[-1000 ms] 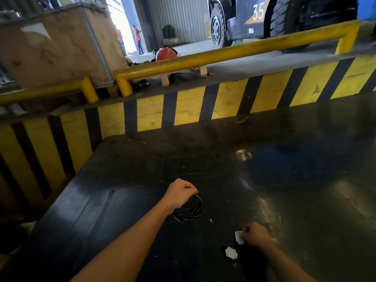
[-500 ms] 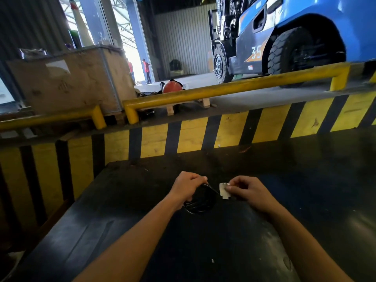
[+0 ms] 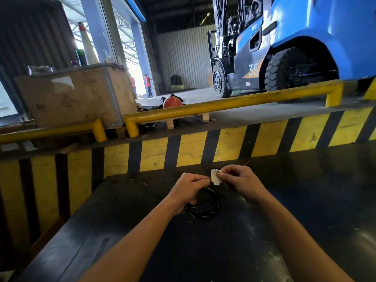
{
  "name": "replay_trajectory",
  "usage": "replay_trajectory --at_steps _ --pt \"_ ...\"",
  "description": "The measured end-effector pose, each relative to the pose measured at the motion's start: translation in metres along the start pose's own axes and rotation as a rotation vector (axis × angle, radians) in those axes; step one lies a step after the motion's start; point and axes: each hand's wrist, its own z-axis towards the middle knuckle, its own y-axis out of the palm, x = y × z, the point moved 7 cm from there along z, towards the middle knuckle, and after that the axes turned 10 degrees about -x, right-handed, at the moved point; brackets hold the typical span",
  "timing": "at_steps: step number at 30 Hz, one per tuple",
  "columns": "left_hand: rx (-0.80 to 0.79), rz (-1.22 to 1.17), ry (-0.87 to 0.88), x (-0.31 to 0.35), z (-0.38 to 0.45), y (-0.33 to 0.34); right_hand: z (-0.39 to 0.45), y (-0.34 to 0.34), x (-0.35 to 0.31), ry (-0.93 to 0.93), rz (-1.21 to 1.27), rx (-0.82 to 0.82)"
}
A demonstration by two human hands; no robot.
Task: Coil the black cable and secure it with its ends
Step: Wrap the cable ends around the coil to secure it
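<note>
A black cable (image 3: 205, 206) is wound into a small coil of several loops and hangs just above the dark table (image 3: 305, 200). My left hand (image 3: 188, 189) grips the coil's upper left side. My right hand (image 3: 240, 181) pinches a white connector (image 3: 215, 177) at one cable end, held right beside the left fingertips above the coil. The other cable end is hidden.
A yellow and black striped wall (image 3: 203, 151) borders the table's far edge, with a yellow guard rail (image 3: 223, 105) above it. Beyond stand a blue forklift (image 3: 295, 47), a large wooden crate (image 3: 77, 94) and people in red at the doorway (image 3: 148, 84).
My right hand lifted the white connector from the table and brought it up beside my left hand at the coil. Both hands rose and the view tilted up.
</note>
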Motion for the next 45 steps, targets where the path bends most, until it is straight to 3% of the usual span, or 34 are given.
replay_trajectory --at_steps 11,19,27,32,38,45 --pt "-0.172 -0.141 0.068 0.014 -0.006 0.006 0.001 -0.002 -0.016 -0.042 -0.141 -0.014" --pt "-0.26 -0.118 0.03 0.015 -0.005 0.011 -0.004 -0.001 -0.039 -0.153 -0.451 -0.246" --pt "-0.322 -0.126 0.016 0.021 -0.007 0.015 -0.006 0.001 -0.043 -0.164 -0.486 -0.355" --pt "-0.284 -0.086 -0.002 0.02 -0.007 0.014 -0.009 0.001 -0.044 -0.189 -0.544 -0.285" --pt "-0.159 -0.07 0.028 0.023 -0.003 0.013 -0.019 0.004 -0.044 -0.3 -0.619 -0.054" --pt "-0.013 -0.148 0.018 0.019 0.002 0.012 -0.033 -0.011 -0.038 -0.336 -0.245 0.115"
